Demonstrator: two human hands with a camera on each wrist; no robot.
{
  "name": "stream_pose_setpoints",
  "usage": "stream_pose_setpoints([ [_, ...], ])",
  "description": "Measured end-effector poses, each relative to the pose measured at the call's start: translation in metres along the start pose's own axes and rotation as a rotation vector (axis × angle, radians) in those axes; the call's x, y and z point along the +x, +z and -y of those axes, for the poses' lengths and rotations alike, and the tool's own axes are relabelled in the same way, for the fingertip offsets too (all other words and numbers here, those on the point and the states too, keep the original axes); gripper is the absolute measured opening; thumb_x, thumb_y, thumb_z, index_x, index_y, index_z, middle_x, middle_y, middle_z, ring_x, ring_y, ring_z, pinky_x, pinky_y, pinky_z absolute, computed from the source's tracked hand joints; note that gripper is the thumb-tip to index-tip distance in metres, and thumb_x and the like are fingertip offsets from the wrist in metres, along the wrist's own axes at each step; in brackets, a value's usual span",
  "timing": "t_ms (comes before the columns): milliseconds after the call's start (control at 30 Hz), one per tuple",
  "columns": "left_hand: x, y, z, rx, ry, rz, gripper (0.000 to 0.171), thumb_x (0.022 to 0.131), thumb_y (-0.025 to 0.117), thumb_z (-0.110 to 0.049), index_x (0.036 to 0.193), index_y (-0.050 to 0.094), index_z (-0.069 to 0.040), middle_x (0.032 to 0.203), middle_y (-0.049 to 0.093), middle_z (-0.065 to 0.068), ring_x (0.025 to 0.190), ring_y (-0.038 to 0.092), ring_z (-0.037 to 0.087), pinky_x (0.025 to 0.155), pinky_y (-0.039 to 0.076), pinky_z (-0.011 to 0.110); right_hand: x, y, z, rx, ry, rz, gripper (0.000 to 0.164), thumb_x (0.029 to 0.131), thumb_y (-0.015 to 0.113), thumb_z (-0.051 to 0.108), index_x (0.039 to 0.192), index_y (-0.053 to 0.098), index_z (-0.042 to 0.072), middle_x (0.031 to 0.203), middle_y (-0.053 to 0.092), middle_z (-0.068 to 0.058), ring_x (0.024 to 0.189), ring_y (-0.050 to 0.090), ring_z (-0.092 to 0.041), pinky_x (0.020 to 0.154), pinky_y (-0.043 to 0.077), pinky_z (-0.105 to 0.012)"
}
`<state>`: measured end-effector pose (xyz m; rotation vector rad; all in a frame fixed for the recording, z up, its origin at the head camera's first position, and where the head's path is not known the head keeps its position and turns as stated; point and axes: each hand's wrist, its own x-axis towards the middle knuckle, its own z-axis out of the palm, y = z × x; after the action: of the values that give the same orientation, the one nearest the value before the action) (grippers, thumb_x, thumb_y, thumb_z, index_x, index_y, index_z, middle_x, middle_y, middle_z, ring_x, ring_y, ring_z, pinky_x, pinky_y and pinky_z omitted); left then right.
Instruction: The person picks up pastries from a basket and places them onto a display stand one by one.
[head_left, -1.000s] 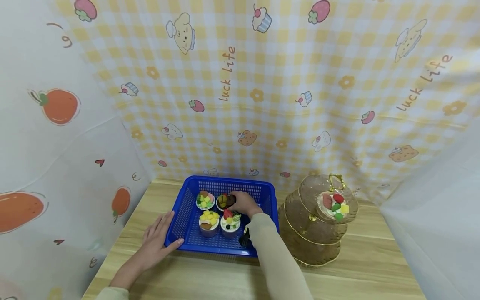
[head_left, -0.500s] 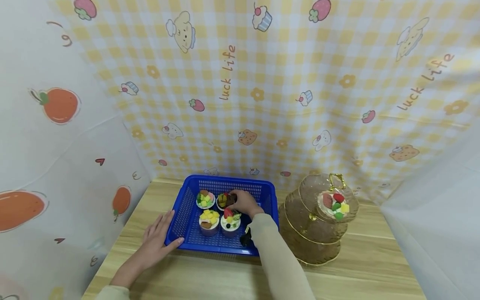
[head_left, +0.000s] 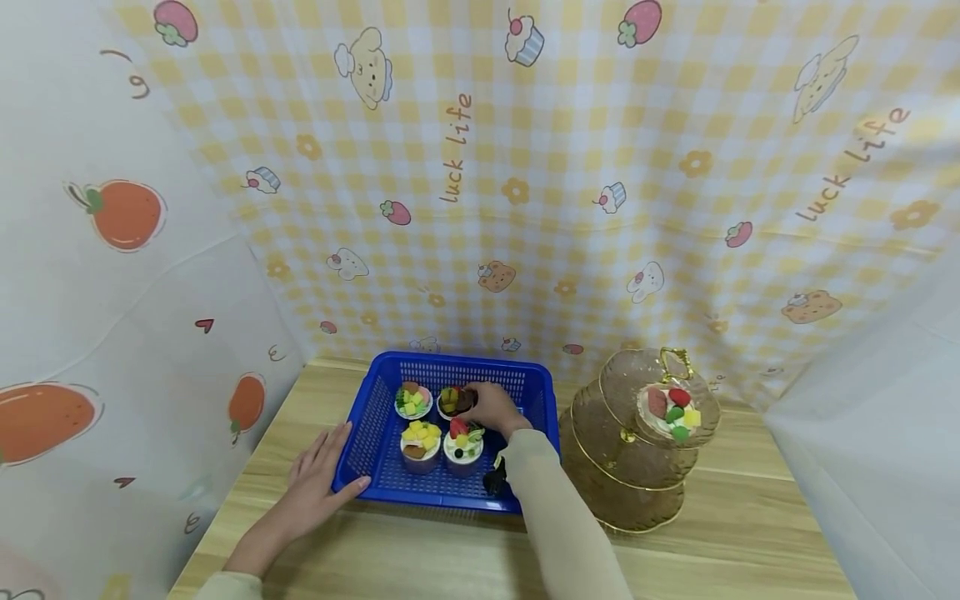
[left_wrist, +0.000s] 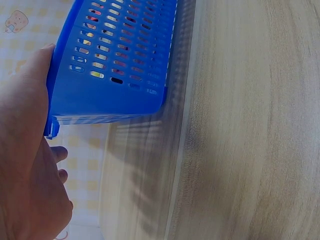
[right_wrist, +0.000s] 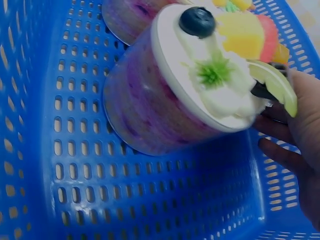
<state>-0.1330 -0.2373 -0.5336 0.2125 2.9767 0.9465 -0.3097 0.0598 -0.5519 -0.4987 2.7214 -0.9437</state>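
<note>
My right hand (head_left: 497, 408) reaches into the blue plastic basket (head_left: 442, 502) and grips the right side of a chocolate-topped dessert cup (head_left: 453, 402) in the back row. In the right wrist view, a purple dessert cup (right_wrist: 150, 95) with cream, a blueberry and a green slice largely hides that grip. Beside the chocolate one stands a cup with yellow and green topping (head_left: 413, 402). In front is a cup topped with yellow cubes (head_left: 420, 442). My left hand (head_left: 311, 475) rests on the basket's front left corner, thumb along the front rim and fingers extended outside.
To the basket's right stands a brown translucent tiered stand (head_left: 630, 471) with gold edges and a gold handle (head_left: 676, 364). A fruit-topped dessert (head_left: 671, 412) sits on its top tier. Behind the wooden table (head_left: 420, 554) hangs a yellow checked cloth (head_left: 570, 250).
Both hands stay nearly where they were. The whole head view shifts very slightly; the chocolate-topped cup shows no clear movement.
</note>
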Motion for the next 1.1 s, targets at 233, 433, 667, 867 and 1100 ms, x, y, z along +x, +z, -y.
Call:
stream_pose_setpoints([
  [233, 0.0, 0.001, 0.002, -0.004, -0.004, 0.012, 0.092, 0.092, 0.063, -0.05, 0.161, 0.009, -0.018, 0.165, 0.015, 0.024, 0.149, 0.007, 0.053, 0.11, 0.005, 0.077, -0.007, -0.026, 0.007, -0.01, -0.025, -0.008, 0.05, 0.075, 0.085, 0.042, 0.115, 0.069, 0.016, 0.102, 0.071, 0.0, 0.089, 0.064, -0.014, 0.077, 0.053, -0.033],
  [433, 0.001, 0.001, 0.004, -0.005, -0.002, 0.014, 0.093, 0.093, 0.062, -0.051, 0.161, 0.008, -0.019, 0.165, 0.015, 0.024, 0.149, 0.007, 0.053, 0.111, 0.005, 0.077, -0.019, -0.052, 0.019, 0.025, -0.046, -0.051, 0.061, 0.079, 0.081, 0.046, 0.129, 0.063, 0.017, 0.115, 0.069, -0.001, 0.099, 0.065, -0.017, 0.083, 0.054, -0.037],
  [667, 0.001, 0.001, 0.004, -0.002, 0.001, 0.008, 0.092, 0.093, 0.062, -0.051, 0.161, 0.009, -0.018, 0.164, 0.015, 0.025, 0.15, 0.006, 0.052, 0.111, 0.005, 0.077, -0.036, -0.065, 0.031, 0.042, -0.083, -0.124, 0.067, 0.079, 0.08, 0.047, 0.136, 0.058, 0.017, 0.122, 0.069, -0.005, 0.108, 0.066, -0.023, 0.09, 0.055, -0.043],
  [867, 0.001, 0.003, 0.004, -0.007, 0.003, 0.014, 0.093, 0.093, 0.061, -0.051, 0.161, 0.008, -0.018, 0.164, 0.015, 0.025, 0.149, 0.007, 0.053, 0.11, 0.004, 0.078, -0.058, -0.067, 0.033, 0.04, -0.092, -0.196, 0.066, 0.078, 0.081, 0.046, 0.133, 0.06, 0.017, 0.117, 0.071, -0.004, 0.103, 0.068, -0.02, 0.084, 0.056, -0.039],
  [1100, 0.002, 0.003, 0.003, 0.003, 0.008, 0.01, 0.091, 0.094, 0.061, -0.05, 0.161, 0.009, -0.017, 0.164, 0.016, 0.026, 0.149, 0.009, 0.053, 0.11, 0.006, 0.077, -0.085, -0.071, 0.033, 0.049, -0.104, -0.307, 0.066, 0.075, 0.084, 0.046, 0.131, 0.063, 0.017, 0.113, 0.073, -0.002, 0.096, 0.069, -0.018, 0.08, 0.056, -0.038],
])
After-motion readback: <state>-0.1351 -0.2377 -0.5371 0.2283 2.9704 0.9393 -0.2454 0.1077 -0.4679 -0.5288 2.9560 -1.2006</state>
